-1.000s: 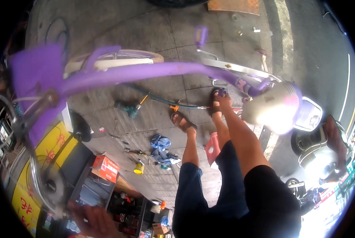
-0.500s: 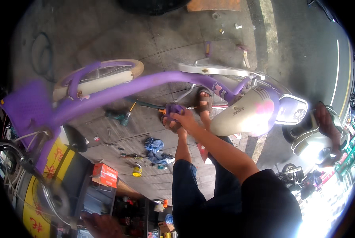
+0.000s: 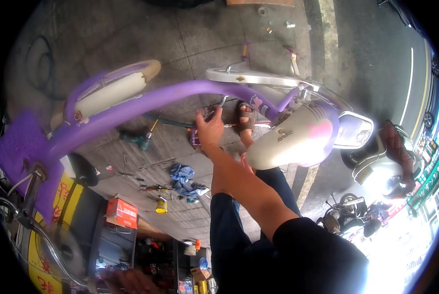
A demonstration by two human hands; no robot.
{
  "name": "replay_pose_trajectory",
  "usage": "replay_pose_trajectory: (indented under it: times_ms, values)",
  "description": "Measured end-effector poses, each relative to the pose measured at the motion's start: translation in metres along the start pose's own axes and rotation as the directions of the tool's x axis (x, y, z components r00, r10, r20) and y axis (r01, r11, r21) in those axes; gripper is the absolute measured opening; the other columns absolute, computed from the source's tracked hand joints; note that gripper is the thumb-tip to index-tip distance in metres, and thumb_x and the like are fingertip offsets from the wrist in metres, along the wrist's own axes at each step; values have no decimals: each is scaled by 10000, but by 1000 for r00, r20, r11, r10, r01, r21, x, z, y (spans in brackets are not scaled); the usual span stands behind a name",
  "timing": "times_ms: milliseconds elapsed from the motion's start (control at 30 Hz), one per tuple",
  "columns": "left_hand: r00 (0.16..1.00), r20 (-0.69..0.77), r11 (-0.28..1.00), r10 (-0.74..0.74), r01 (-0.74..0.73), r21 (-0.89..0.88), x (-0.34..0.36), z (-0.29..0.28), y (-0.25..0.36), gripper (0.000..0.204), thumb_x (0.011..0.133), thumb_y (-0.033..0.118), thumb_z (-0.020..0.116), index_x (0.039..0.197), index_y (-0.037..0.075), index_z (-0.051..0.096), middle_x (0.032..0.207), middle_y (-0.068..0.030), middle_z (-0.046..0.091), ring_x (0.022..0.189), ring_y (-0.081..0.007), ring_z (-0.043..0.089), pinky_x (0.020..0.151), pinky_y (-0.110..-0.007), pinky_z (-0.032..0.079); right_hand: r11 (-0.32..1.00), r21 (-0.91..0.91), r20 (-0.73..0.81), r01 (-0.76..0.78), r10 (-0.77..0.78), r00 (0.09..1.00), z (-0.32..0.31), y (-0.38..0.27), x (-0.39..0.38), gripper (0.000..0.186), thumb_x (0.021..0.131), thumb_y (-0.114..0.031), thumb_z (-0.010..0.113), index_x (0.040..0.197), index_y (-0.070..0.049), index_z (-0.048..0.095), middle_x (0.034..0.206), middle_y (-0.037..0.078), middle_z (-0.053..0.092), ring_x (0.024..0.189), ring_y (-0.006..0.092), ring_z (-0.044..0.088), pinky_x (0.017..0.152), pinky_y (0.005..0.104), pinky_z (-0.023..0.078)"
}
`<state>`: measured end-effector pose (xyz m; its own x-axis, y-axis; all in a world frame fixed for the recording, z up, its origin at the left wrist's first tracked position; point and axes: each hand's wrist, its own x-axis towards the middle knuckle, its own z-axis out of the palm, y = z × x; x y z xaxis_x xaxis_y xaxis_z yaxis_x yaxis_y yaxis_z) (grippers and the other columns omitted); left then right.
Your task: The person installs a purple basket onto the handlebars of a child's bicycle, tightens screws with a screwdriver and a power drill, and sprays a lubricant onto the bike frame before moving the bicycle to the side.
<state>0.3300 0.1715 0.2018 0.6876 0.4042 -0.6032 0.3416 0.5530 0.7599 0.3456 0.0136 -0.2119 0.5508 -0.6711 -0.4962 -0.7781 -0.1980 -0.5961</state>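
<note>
A purple bicycle frame crosses in front of me, with its cream saddle at the right. My right hand reaches down below the frame. Its fingers curl around the end of the silver crank arm; the exact contact is partly hidden. A purple pedal with orange bits lies right beside that hand. The opposite pedal is on the far side, past the white chain guard. My left hand is dim at the lower left, near the handlebar; what it holds cannot be made out.
A power drill with a yellow bit lies on the pavement. Nearer are a blue cloth, scattered tools, a yellow can and an orange box. A scooter stands at the right. My sandalled foot is beside the crank.
My right hand has shifted from the purple pedal to the crank arm's end, and the pedal now shows beside it. The whole view has slid slightly. My left hand stays at the lower left.
</note>
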Motion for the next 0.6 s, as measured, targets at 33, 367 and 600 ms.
replay_pose_trajectory:
  times_ms: [33,367,600]
  values:
    - [999,53,1000,-11,11,5,5,-3,2,336,1023,270,383,1080,31,612,544,12,333,384,-104,288,395,-282,304,996,69,68,-55,50,996,10,-4,-4,554,750,-432,706,1115,-68,504,911,209,644,840,414,626,754,474,476]
    - [996,74,998,57,-57,0,18,-78,35,339,1025,208,350,1257,-21,443,598,-34,388,400,-99,324,366,-251,319,995,95,345,-4,-30,938,69,-24,-31,597,747,-443,690,1183,-63,541,973,214,662,923,423,624,815,464,478]
    - [996,-73,999,-48,48,2,49,-50,20,214,1028,273,370,1014,114,513,498,21,358,319,-109,330,329,-268,328,993,-35,253,114,-102,962,66,18,8,525,764,-435,688,1089,-37,582,946,223,661,892,388,639,790,443,473]
